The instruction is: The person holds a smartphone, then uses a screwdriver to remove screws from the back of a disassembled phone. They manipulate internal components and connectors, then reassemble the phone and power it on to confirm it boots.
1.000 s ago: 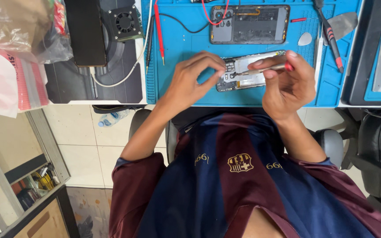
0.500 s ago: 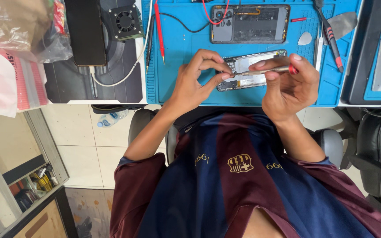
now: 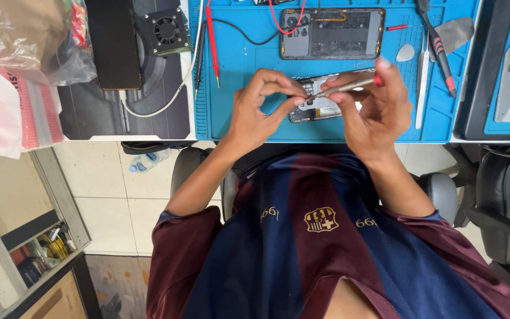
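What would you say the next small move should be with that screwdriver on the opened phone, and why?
Probably a slow turn of the screwdriver while the phone stays pinned. The right hand holds it nearly level, its tip meeting the opened phone by the left hand's fingertips. The left hand pinches that end on the blue mat, so the tip seems seated.

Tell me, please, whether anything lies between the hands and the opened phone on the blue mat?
Nothing visible does. The left hand pinches the opened phone at its edge, and the right hand holds a slim tool with its tip on the phone.
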